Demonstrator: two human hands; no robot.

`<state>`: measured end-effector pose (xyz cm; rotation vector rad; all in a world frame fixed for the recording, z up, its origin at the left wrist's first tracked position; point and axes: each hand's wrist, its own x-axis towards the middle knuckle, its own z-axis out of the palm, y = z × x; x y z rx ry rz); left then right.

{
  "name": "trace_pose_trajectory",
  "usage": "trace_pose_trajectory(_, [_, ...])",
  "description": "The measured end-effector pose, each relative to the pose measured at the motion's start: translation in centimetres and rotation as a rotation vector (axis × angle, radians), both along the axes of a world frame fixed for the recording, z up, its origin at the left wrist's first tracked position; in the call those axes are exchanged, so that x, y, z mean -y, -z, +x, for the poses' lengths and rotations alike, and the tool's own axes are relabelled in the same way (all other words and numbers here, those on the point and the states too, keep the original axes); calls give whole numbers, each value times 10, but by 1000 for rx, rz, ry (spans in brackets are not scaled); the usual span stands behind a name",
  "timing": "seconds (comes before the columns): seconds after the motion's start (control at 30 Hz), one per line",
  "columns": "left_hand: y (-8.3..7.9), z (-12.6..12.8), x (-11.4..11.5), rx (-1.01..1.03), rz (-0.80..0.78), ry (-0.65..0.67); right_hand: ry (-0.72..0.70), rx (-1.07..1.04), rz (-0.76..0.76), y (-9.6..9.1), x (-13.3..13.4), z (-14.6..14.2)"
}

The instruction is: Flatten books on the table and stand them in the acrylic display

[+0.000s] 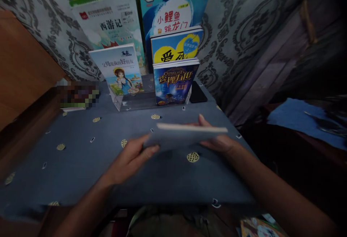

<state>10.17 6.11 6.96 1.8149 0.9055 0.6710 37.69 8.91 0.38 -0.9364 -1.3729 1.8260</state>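
I hold a thin grey-blue book [184, 136] flat above the table, its pale page edge facing away from me. My left hand [130, 161] grips its near left corner, thumb on top. My right hand [217, 139] grips its right side, thumb over the far edge and fingers underneath. Behind it, a clear tiered stand [121, 103] carries several upright children's books, among them a dark blue one [173, 81] at the front right and a pale one with a girl on it [119, 69] at the front left.
The table is covered by a blue-grey cloth with yellow dots [67, 157]. A black phone [197, 93] lies right of the stand. A pixelated object [77, 94] sits at the left. Patterned wallpaper [238, 31] is behind, and a wooden panel [24, 63] stands at the left.
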Motion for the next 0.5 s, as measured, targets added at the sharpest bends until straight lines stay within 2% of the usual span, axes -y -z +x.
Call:
trace_pose_trajectory(0.13, [20, 15, -14, 452, -282, -324, 31, -42, -1, 3, -1, 3])
trace_pose_trajectory(0.23, [42, 25, -25, 552, -429, -375, 61, -55, 33, 4, -5, 4])
trace_pose_trajectory(0.37, [68, 19, -38, 429, -436, -311, 93, 90, 46, 7, -10, 0])
trace_pose_trajectory(0.5, [75, 2, -48, 126, -237, -269, 136, 158, 66, 13, -13, -2])
